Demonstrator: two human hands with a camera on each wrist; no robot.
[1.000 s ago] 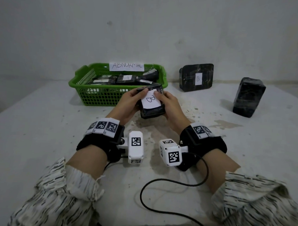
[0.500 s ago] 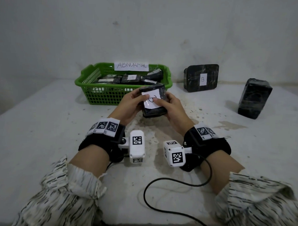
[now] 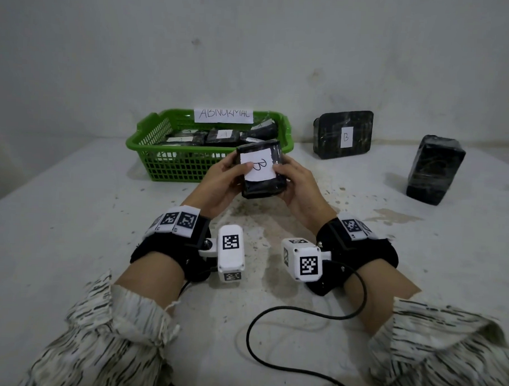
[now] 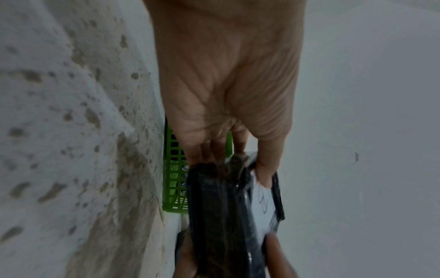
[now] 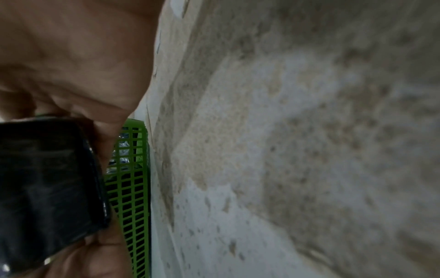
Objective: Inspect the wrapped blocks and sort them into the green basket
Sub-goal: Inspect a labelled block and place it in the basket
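Both hands hold one black wrapped block above the table, just in front of the green basket. Its white label with a handwritten "B" faces me. My left hand grips its left side with the thumb on the label; my right hand grips its right side. In the left wrist view the block shows edge-on, the thumb on the label and the basket behind it. The right wrist view shows the block beside the basket. The basket holds several wrapped blocks and bears an "ABNORMAL" sign.
A wrapped block labelled "B" leans against the back wall right of the basket. Another wrapped block stands upright at the far right. A black cable loops on the stained table near my wrists.
The held block has been turned and tilted upright, so its label now faces me squarely. Both hands kept their hold, and the block rose slightly toward the basket.
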